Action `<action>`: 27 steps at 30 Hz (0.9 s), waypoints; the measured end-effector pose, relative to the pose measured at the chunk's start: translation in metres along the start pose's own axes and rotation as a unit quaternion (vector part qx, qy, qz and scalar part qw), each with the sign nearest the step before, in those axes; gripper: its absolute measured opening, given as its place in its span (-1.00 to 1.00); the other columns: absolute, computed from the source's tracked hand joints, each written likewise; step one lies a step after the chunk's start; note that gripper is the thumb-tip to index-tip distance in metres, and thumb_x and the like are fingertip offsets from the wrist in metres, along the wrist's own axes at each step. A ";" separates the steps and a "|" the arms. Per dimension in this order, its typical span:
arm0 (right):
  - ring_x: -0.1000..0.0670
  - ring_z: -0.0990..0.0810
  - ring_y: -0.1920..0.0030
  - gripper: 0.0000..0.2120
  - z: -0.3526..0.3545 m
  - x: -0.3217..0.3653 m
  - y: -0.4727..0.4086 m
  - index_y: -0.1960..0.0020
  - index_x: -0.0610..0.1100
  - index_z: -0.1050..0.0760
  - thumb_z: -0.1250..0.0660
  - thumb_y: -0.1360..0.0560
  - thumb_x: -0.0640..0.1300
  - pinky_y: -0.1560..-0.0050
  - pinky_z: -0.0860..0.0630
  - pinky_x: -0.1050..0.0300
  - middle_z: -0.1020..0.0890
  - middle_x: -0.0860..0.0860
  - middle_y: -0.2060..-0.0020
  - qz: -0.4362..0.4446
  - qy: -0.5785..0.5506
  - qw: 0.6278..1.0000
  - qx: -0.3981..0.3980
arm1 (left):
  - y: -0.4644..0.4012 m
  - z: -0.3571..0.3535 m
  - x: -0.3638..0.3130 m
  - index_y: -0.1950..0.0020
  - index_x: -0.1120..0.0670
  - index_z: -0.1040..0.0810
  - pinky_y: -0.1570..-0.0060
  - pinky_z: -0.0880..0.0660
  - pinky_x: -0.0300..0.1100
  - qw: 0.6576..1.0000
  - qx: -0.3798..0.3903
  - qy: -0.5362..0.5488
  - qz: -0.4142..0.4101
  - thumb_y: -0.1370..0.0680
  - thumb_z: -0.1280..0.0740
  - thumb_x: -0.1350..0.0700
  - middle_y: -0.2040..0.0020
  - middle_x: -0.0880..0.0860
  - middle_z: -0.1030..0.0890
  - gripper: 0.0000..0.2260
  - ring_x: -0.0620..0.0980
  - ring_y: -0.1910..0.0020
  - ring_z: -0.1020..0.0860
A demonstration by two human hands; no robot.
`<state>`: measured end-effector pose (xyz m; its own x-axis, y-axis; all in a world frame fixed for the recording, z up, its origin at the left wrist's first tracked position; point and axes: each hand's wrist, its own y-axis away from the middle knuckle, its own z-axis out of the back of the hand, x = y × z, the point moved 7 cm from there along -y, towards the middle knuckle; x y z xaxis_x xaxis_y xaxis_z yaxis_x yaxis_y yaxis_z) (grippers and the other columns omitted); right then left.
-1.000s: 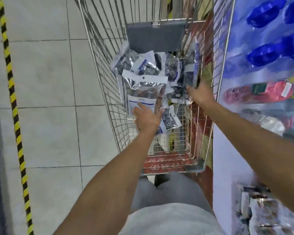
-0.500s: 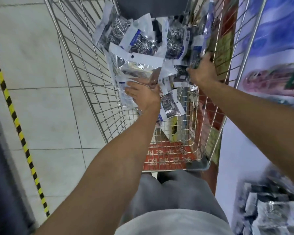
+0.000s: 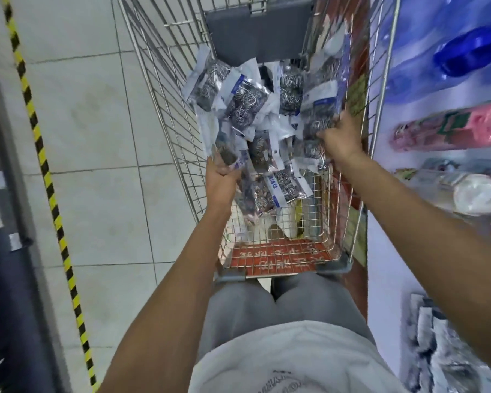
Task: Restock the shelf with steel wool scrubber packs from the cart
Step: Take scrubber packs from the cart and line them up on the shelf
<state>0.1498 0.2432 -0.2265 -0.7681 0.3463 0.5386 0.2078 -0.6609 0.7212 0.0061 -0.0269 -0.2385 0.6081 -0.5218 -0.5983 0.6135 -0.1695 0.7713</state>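
A wire shopping cart (image 3: 165, 89) stands in front of me, holding several clear packs of steel wool scrubbers (image 3: 247, 100) with white and blue headers. My left hand (image 3: 220, 180) is inside the cart at its left wall, closed on a bunch of packs (image 3: 233, 160) that hang down from it. My right hand (image 3: 339, 139) is at the right side of the cart, closed on another pack (image 3: 319, 109) that stands upright. More scrubber packs (image 3: 448, 355) lie on the shelf at the lower right.
The shelf on my right carries blue plastic items (image 3: 465, 52), pink packaged goods (image 3: 454, 131) and a clear wrapped product (image 3: 471, 191). A yellow-black striped line (image 3: 48, 177) runs along the tiled floor. A dark fixture (image 3: 9, 279) stands at far left.
The large flat pack under my left hand is gone; that hand now grips a bunch of smaller packs by the cart's left wall. My right hand keeps its pack at the right side.
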 end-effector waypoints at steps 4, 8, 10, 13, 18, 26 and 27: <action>0.04 -0.56 0.13 -0.65 0.005 -0.013 0.053 -0.30 -0.04 -0.44 -0.27 -0.61 -0.37 0.44 -0.38 0.27 -0.64 -0.09 -0.14 -0.023 -0.081 0.996 0.039 | 0.038 0.014 -0.013 -0.16 -0.05 -0.42 0.02 -0.49 -0.09 0.992 0.090 0.087 0.028 -0.43 -0.42 0.43 -0.12 0.05 -0.56 -0.52 0.01 -0.08 -0.55; 0.07 -0.54 0.18 -0.50 0.016 -0.023 0.107 -0.43 0.00 -0.41 -0.30 -0.58 -0.38 0.37 -0.41 0.23 -0.64 -0.01 -0.07 -0.011 -0.131 0.991 0.029 | 0.073 0.037 -0.018 -0.07 0.13 -0.34 0.21 -0.50 -0.10 0.972 0.192 0.133 0.025 -0.42 -0.35 0.46 0.01 0.15 -0.44 -0.63 -0.05 0.04 -0.67; -0.05 -0.62 0.00 -0.48 0.022 -0.028 0.134 -0.41 -0.03 -0.43 -0.29 -0.54 -0.44 0.17 -0.54 0.07 -0.66 -0.05 -0.13 0.000 -0.164 0.986 0.027 | 0.089 0.047 -0.019 0.10 0.11 -0.26 0.07 -0.63 0.00 0.961 0.237 0.141 0.024 -0.45 -0.33 0.47 -0.05 0.26 -0.47 -0.66 0.11 -0.22 -0.67; -0.18 -0.65 -0.20 -0.38 0.028 -0.039 0.178 -0.44 -0.10 -0.46 -0.27 -0.45 -0.50 -0.15 -0.60 -0.16 -0.66 -0.09 -0.22 0.018 -0.206 0.978 0.001 | 0.110 0.066 -0.021 0.06 0.14 -0.27 -0.04 -0.57 0.13 0.948 0.289 0.135 0.014 -0.52 -0.25 0.49 -0.31 0.36 -0.44 -0.71 0.20 -0.19 -0.67; -0.05 -0.66 0.09 -0.41 0.032 -0.064 0.261 -0.19 0.05 -0.58 -0.25 -0.28 -0.41 0.22 -0.62 0.09 -0.71 0.00 0.05 0.060 -0.286 0.955 -0.053 | 0.143 0.101 -0.025 -0.13 0.07 -0.33 0.20 -0.61 0.00 0.931 0.334 0.147 -0.003 -0.47 -0.28 0.44 -0.13 0.16 -0.70 -0.63 0.15 0.04 -0.73; 0.06 -0.72 0.05 -0.54 0.040 -0.129 0.355 -0.21 -0.04 -0.56 -0.59 -0.37 -0.01 0.12 -0.59 0.14 -0.76 0.05 0.00 0.067 -0.362 0.921 -0.127 | 0.184 0.128 -0.024 -0.12 0.18 -0.43 0.35 -0.63 -0.06 0.936 0.338 0.104 0.005 -0.50 -0.21 0.31 0.12 0.19 -0.66 -0.79 0.10 0.34 -0.64; 0.06 -0.71 0.02 -0.53 0.042 -0.139 0.365 -0.18 -0.02 -0.57 -0.64 -0.35 0.03 0.09 -0.56 0.12 -0.75 0.05 -0.03 0.060 -0.365 0.918 -0.141 | 0.191 0.125 -0.023 -0.14 0.18 -0.43 0.23 -0.68 0.06 0.933 0.347 0.094 0.012 -0.49 -0.23 0.27 0.10 0.20 -0.64 -0.77 0.15 0.27 -0.65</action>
<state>0.3578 -0.0179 -0.0198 -0.1175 0.5449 0.8302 0.0197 -0.8346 0.5506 0.0457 -0.1518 -0.0504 0.7356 -0.3874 -0.5556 0.1640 -0.6940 0.7011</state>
